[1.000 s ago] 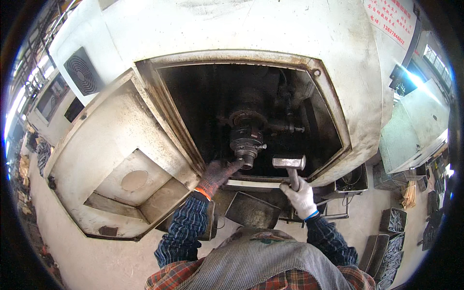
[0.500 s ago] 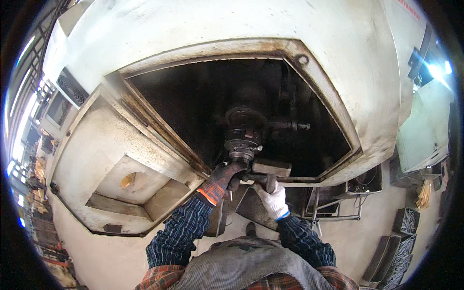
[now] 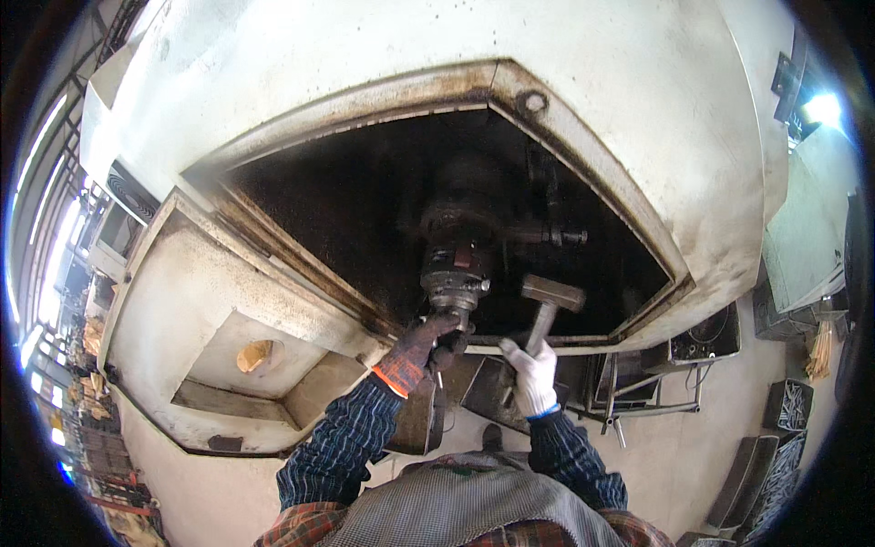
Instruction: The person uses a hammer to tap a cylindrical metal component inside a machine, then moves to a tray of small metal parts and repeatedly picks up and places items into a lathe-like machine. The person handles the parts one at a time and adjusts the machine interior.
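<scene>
A hammer with a blocky metal head is gripped by its handle in my right hand, which wears a white glove. Its head stands just right of a dark, round machine chuck, apart from it. My left hand, in a dark glove with an orange cuff, is closed at the near end of the chuck. A thin metal pin shows below its fingers. What those fingers hold is mostly hidden.
A white machine housing surrounds the dark opening, its door swung out to the left. A tool arm juts beside the chuck. Metal bins with parts stand at right, and a metal-framed cart lies nearer.
The hammer has swung away from the chuck to the right and tilted, its head now clear of the left hand. My left hand stays at the chuck. The view has shifted slightly.
</scene>
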A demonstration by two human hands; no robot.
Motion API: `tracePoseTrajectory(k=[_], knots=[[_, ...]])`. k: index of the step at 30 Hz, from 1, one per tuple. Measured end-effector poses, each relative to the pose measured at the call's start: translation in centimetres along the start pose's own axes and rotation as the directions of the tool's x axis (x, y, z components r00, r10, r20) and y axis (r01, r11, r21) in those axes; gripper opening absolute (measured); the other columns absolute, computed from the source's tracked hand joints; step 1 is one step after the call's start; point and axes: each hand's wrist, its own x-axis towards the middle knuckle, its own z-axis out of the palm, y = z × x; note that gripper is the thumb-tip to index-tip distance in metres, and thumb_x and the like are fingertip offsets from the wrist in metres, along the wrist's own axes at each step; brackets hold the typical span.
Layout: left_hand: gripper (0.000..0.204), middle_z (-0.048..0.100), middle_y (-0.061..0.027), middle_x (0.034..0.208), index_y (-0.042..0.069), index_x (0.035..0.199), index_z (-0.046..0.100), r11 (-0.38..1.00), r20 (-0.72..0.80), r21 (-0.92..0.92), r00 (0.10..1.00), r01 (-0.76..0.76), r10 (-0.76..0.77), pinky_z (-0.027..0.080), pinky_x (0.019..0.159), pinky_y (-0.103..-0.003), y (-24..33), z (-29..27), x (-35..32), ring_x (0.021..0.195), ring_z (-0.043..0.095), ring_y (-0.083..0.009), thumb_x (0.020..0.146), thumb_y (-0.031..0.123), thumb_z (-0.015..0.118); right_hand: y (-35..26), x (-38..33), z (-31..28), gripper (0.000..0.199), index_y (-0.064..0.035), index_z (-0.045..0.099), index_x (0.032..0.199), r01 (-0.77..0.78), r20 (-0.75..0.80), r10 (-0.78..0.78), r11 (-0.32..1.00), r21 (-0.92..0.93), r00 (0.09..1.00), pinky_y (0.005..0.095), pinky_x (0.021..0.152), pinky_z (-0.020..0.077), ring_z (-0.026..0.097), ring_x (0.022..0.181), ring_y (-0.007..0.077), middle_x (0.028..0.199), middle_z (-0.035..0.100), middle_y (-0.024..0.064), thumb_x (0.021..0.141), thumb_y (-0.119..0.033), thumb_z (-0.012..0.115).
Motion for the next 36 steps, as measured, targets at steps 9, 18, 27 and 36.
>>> tracePoseTrajectory(k=[9, 18, 27, 36], knots=[[0.035, 0.065, -0.0034, 0.072, 0.005, 0.099, 0.067, 0.995, -0.025, -0.095, 1.000, -0.011, 0.009, 0.044, 0.042, -0.024, -0.8, -0.4, 0.3, 0.051, 0.057, -0.0111, 0.085, 0.037, 0.071, 0.6, 0.5, 2.2, 0.018, -0.0022, 0.064, 0.089, -0.108, 0.039, 0.130, 0.929, -0.354, 0.991, 0.0266, 0.062, 0.0434, 0.046, 0.066, 0.0059, 0.076, 0.057, -0.0043, 0.083, -0.011, 0.079], [0.031, 0.067, -0.0044, 0.074, 0.008, 0.098, 0.064, 0.995, -0.115, -0.093, 0.993, -0.024, 0.013, 0.049, 0.044, -0.027, -0.6, 0.0, -0.4, 0.053, 0.062, -0.0155, 0.084, 0.034, 0.075, 1.3, 0.9, 0.5, 0.011, -0.0041, 0.064, 0.092, 0.264, -0.201, -0.261, 0.964, -0.014, 0.944, 0.0292, 0.055, 0.0449, 0.047, 0.059, 0.0082, 0.072, 0.057, 0.0000, 0.084, -0.007, 0.071], [0.022, 0.067, -0.0030, 0.071, 0.009, 0.092, 0.067, 0.992, -0.138, -0.125, 0.990, -0.024, 0.007, 0.048, 0.043, -0.027, -1.1, -0.1, -0.1, 0.051, 0.060, -0.0144, 0.086, 0.030, 0.073, -1.6, 0.5, -0.3, 0.010, -0.0037, 0.064, 0.100, 0.538, -0.238, -0.485, 0.794, 0.283, 0.842, 0.0219, 0.065, 0.0490, 0.061, 0.074, 0.0114, 0.082, 0.063, 0.0020, 0.091, -0.004, 0.067], [0.031, 0.068, -0.0031, 0.081, 0.008, 0.100, 0.068, 0.996, -0.048, -0.079, 0.998, -0.041, 0.037, 0.048, 0.047, -0.023, -0.7, 0.1, -0.6, 0.054, 0.058, -0.0117, 0.086, 0.034, 0.073, 1.2, 0.0, -1.9, 0.038, 0.0036, 0.061, 0.107, 0.054, 0.012, -0.056, 0.851, -0.522, 0.998, 0.0333, 0.078, 0.0509, 0.064, 0.092, 0.0162, 0.098, 0.071, 0.0076, 0.084, -0.022, 0.077]])
